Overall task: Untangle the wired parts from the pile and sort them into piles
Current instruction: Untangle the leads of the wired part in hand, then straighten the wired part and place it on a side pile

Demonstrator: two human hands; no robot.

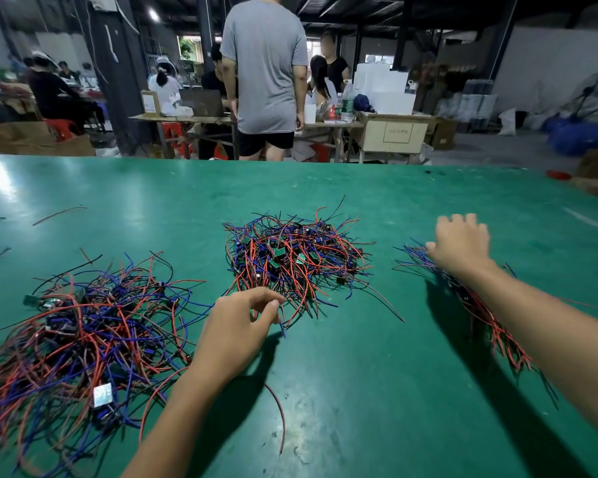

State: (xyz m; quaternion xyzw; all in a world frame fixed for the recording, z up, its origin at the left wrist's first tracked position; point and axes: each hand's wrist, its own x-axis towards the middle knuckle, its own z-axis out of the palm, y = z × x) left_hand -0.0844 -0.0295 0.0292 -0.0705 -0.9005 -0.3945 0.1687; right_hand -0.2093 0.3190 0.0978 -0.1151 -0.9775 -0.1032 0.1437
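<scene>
Left hand [237, 331]: pinches a blue wire [282, 327] at the middle pile [296, 258] (tangled).
Right hand [461, 244]: fingers relaxed, over the right pile [482, 312].
Worktop [342, 374]: green.

No text can be read with any certainty. In the upper right of the frame, a pale cabinet [392, 134] beyond the green table [325, 374] carries a framed label [398, 131] with a short line of small characters, too blurred to make out. In the upper left centre, a white box [150, 103] on a wooden bench shows faint print, also illegible.
</scene>
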